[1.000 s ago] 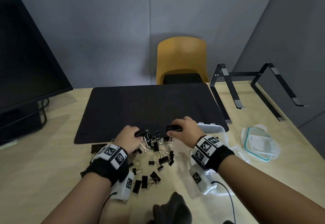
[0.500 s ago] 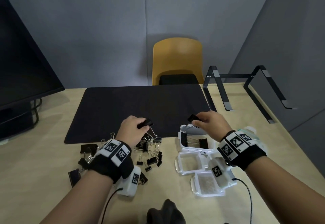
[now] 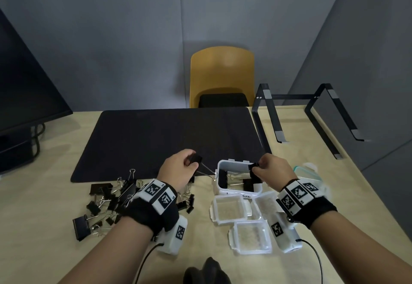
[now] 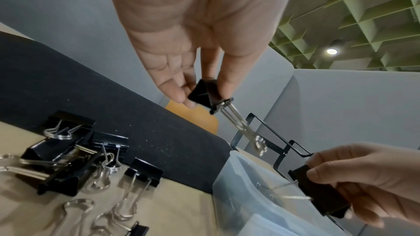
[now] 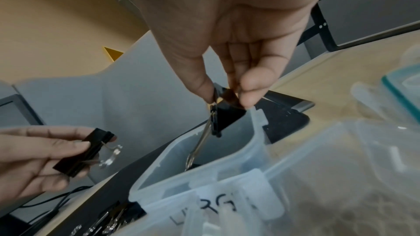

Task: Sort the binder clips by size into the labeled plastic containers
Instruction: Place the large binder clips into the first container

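Observation:
My left hand (image 3: 178, 170) pinches a large black binder clip (image 3: 196, 159) (image 4: 205, 94), its wire handles pointing toward the clear container labelled LARGE (image 3: 236, 163). My right hand (image 3: 270, 168) pinches another large black clip (image 3: 253, 167) (image 5: 225, 112) over the container's far right corner, handles hanging inside. Two large clips (image 3: 223, 177) lie in that container. Three small clear containers (image 3: 227, 210) stand in front of it with nothing in them. A pile of mixed black clips (image 3: 111, 199) lies on the table under and left of my left wrist.
A black desk mat (image 3: 167, 136) covers the table's middle. A black laptop stand (image 3: 296, 116) sits at the back right, a monitor (image 3: 24, 87) at the left. A teal-rimmed lid (image 3: 312, 174) lies behind my right hand. A yellow chair (image 3: 221, 76) is beyond the table.
Both hands lifted clips from the pile. My right hand carried its clip rightward over the LARGE container; my left hand rose and moved right with its clip. The head view shifted, uncovering the containers.

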### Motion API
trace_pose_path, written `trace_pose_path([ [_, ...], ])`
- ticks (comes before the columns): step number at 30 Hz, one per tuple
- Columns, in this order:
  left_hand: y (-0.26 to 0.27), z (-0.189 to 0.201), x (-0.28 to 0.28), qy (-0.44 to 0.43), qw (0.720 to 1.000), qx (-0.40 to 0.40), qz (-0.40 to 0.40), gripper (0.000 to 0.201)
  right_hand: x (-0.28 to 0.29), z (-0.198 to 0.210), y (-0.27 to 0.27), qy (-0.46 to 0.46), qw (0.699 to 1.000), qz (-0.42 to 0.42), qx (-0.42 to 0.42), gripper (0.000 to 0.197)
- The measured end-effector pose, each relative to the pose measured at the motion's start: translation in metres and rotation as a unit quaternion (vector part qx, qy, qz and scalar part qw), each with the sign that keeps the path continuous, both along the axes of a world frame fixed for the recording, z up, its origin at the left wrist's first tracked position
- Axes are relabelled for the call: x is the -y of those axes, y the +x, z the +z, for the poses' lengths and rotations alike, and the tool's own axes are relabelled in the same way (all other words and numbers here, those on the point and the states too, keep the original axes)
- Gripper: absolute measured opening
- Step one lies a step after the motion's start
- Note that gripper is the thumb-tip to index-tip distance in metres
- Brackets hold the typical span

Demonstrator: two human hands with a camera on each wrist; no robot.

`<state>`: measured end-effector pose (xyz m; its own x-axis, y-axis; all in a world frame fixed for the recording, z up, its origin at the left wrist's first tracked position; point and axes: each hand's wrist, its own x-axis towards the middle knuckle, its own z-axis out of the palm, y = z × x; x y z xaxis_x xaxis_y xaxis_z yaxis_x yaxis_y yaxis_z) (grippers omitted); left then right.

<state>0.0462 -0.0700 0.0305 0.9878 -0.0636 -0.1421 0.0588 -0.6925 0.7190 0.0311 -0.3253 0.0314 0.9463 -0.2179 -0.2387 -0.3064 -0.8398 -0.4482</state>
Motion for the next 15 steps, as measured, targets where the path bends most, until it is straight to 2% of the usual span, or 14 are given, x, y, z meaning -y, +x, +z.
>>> trace_pose_path([
  [4, 0.0, -0.005, 0.003, -0.016, 1.0, -0.012, 0.005, 0.035, 0.002, -0.011, 0.0, 0.002, 1.0, -0.009, -0.008, 0.019],
  [15, 0.004, -0.009, 0.018, -0.048, 0.998, -0.013, -0.027, 0.023, 0.001, -0.029, 0.004, 0.056, 0.998, -0.002, 0.033, 0.023],
])
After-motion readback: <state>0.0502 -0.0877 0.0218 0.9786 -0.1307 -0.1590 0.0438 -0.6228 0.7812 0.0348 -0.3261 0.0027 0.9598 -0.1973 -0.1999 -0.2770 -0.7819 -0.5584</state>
